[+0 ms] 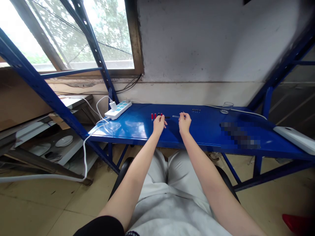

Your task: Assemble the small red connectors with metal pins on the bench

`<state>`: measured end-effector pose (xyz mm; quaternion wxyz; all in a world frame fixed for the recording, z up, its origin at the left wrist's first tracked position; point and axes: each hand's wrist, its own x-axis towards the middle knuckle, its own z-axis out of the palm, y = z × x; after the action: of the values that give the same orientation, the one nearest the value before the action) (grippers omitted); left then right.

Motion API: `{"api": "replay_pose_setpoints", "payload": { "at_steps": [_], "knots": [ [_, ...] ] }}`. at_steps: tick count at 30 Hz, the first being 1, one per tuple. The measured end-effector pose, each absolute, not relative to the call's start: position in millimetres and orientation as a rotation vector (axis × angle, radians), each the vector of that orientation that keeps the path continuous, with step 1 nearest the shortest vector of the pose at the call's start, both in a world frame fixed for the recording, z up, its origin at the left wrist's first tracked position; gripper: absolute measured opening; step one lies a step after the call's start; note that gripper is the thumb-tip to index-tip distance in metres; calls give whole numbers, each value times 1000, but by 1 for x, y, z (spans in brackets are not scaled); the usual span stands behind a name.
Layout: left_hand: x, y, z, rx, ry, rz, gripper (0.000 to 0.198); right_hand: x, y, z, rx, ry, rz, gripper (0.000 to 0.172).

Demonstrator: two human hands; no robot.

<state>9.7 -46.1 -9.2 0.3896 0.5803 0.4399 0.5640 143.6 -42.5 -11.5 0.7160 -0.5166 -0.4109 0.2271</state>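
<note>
My left hand point(158, 125) is closed in a pinch over the blue table point(137, 132), and a thin black stick-like piece point(167, 117) points out of it to the right. Facing it, my right hand point(185, 123) pinches a slim clear tube-like piece point(175, 116) whose end points left. A small gap separates the two pieces. Several small red cylinders point(152, 116) stand in a row just behind my left hand, which partly hides them. Beyond my right hand, several tiny pieces point(196, 110) sit in a row, too small to name.
A white power strip point(118, 110) with a plugged-in cord is at the table's left end. Towards the right are a clear glass cup point(226, 108), a blurred-out dark object point(240, 135) and a white flat object point(295, 138). Blue frame posts point(94, 42) rise at both sides.
</note>
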Motion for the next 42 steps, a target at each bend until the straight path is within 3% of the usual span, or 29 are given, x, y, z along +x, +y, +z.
{"api": "replay_pose_setpoints", "payload": {
  "at_steps": [10,22,42],
  "knots": [
    [13,-50,-6,1584,1009,1273,35,136,-55,0,-1014,-1046,483,40],
    [10,-41,-10,1451,920,1429,32,131,-53,-5,-1038,-1304,728,42],
    [10,-38,-15,1517,929,1410,35,131,-56,-4,-1039,-1428,739,41]
  ]
}}
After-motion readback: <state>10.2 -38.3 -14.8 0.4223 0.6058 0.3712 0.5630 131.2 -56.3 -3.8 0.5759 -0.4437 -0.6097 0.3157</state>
